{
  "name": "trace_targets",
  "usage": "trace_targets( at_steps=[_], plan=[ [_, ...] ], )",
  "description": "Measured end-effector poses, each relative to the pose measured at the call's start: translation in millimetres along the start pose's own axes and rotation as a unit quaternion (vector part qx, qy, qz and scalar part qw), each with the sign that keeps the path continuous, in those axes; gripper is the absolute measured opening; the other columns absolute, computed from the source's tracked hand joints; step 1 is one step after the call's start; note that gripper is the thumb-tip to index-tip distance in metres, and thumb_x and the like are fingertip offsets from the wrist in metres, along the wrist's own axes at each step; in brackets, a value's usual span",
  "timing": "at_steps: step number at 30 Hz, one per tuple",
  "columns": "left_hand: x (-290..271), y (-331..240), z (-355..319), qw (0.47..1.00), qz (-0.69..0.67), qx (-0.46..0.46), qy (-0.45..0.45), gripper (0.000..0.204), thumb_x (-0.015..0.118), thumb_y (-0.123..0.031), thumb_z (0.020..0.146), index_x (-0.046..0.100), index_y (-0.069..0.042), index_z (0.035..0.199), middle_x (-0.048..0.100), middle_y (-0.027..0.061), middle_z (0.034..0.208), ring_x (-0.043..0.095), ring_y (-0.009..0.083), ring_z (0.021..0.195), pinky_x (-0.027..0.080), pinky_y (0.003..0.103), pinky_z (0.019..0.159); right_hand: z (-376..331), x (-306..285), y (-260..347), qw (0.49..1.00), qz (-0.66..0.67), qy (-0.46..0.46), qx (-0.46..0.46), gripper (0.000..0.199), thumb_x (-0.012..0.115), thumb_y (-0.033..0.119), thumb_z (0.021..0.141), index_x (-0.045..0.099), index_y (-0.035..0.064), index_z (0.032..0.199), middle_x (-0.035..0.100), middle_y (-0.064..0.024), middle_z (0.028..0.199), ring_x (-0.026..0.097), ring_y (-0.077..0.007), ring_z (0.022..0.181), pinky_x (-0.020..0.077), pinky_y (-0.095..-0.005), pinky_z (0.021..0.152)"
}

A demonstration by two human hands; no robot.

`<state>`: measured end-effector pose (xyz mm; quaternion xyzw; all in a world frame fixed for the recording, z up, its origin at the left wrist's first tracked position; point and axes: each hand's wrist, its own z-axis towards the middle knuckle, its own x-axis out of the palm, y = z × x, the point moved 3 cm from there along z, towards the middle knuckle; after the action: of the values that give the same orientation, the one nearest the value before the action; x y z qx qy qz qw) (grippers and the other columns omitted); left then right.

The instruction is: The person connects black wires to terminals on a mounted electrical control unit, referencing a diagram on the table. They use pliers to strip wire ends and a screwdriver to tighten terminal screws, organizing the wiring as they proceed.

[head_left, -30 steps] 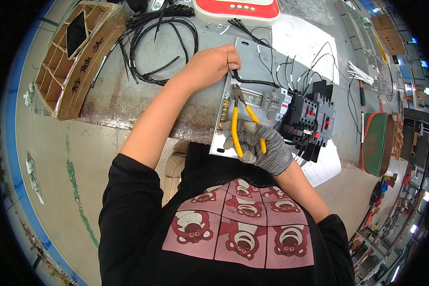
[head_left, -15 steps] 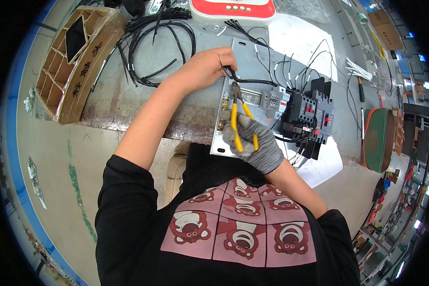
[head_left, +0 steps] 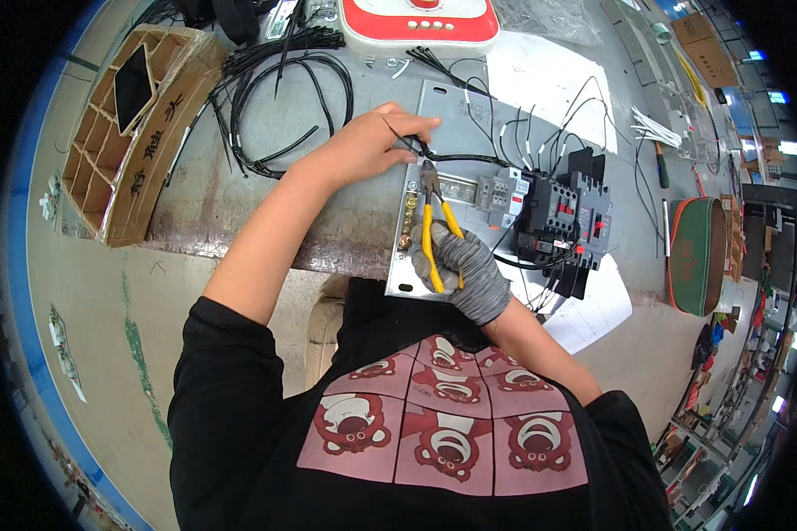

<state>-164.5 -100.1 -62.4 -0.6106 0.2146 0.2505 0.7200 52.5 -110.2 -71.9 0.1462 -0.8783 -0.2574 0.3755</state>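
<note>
At the left edge of a grey metal mounting plate [head_left: 456,104], my bare left hand [head_left: 367,149] pinches a thin black cable tie at the end of a black wire bundle [head_left: 469,158]. The tie's thin tail crosses my fingers. My right hand [head_left: 471,276], in a grey glove, is closed around diagonal cutters [head_left: 429,221] with yellow handles. The cutters' jaws point up at the bundle, close below my left fingertips; whether they touch the tie cannot be made out. Right of them, a small grey terminal block [head_left: 496,195] and a black contactor [head_left: 553,212] sit on the plate.
A circuit breaker [head_left: 597,217] stands at the plate's right. Coiled black cable [head_left: 350,93] lies left, beside a divided cardboard box [head_left: 155,133] with a phone [head_left: 135,88] on it. Paper sheets [head_left: 540,66], white strips [head_left: 655,128] and a green container [head_left: 695,257] lie around.
The cutters' handles have come closer together in my right hand. My left hand has shifted slightly, its thumb now showing below the fingers. The whole view has moved a little.
</note>
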Motion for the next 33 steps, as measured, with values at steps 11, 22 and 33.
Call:
trace_targets(
  at_steps=[11,22,33],
  plan=[
    [-5,5,4,0.998,-0.059,-0.032,0.014,0.030,0.068,-0.001,0.078,0.063,-0.007,0.107,0.059,0.0004,0.129,0.057,0.0218,0.104,0.047,0.032,0.094,13,-7,-2,0.976,-0.199,-0.066,-0.053,0.028,0.050,0.025,0.100,0.057,-0.0003,0.107,0.064,-0.0099,0.084,0.060,-0.0139,0.067,0.0501,-0.0247,0.062],
    [-24,-17,23,0.998,-0.044,0.048,0.004,0.010,0.061,-0.003,0.087,0.062,0.001,0.096,0.062,0.0065,0.095,0.060,0.0197,0.091,0.048,0.031,0.084,-9,14,27,0.997,-0.056,0.044,-0.021,0.027,0.061,0.014,0.094,0.053,0.0014,0.116,0.060,-0.0051,0.096,0.059,-0.0120,0.087,0.0531,-0.0269,0.076],
    [-25,-3,42,0.990,-0.136,-0.028,0.038,0.009,0.062,-0.008,0.089,0.058,-0.001,0.092,0.059,0.0007,0.081,0.052,0.0092,0.079,0.045,0.026,0.074,-50,17,43,0.986,-0.115,0.108,0.060,0.048,0.057,0.026,0.095,0.043,-0.0005,0.133,0.065,-0.0210,0.109,0.067,-0.0166,0.068,0.0542,-0.0222,0.052]
  ],
)
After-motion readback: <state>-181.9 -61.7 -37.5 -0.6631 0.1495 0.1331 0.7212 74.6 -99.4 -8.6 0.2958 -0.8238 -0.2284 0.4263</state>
